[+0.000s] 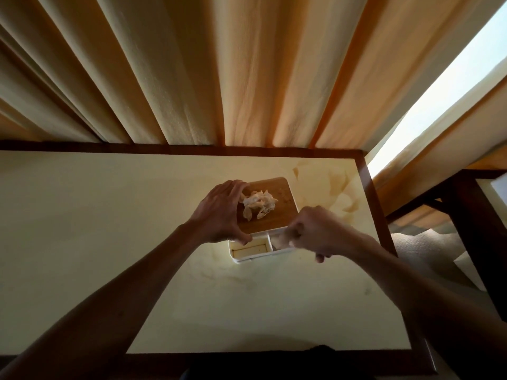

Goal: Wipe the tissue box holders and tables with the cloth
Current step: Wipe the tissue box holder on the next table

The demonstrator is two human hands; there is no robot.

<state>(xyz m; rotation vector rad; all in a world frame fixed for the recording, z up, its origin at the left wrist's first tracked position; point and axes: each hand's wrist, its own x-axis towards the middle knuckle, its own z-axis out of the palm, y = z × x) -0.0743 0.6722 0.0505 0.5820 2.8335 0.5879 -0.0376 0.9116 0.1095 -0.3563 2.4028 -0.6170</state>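
Your two bare forearms enter from the near edge and meet over the middle of the table [82, 242], a cream top framed in dark wood.

Item, your right hand [315, 231]: fingers curled down over the near right side of the tissue box holder [249, 252]. A pale fold shows under the fingertips at the holder's right compartment; it may be the cloth, but the hand covers most of it, so you cannot tell for certain what the grip encloses.

Item, your left hand [222, 212]: spread wide, thumb pressed on the holder's white rim at the near left, fingers arched over the far left corner of the lid, bracing the holder.

Item, tissue box holder: white body, sitting flat on the table directly under and between your hands. Just nearer than your left thumb lies an open rectangular compartment, with a smaller one beside it under your right fingertips.

Item, wooden lid [274, 215]: brown, covering the part of the holder beyond your knuckles.

Item, tissue [259, 204]: a crumpled white tuft rising from the middle of the lid, just right of your left fingers and beyond your right hand.

Item, tabletop beyond and right of your right hand: brownish blotches on the surface.

Item, curtains [192, 78]: tan pleats hanging behind the far table edge, well beyond both hands. A strip of bright window [452, 86] shows far right, with a second dark wood frame [466, 215] below it.
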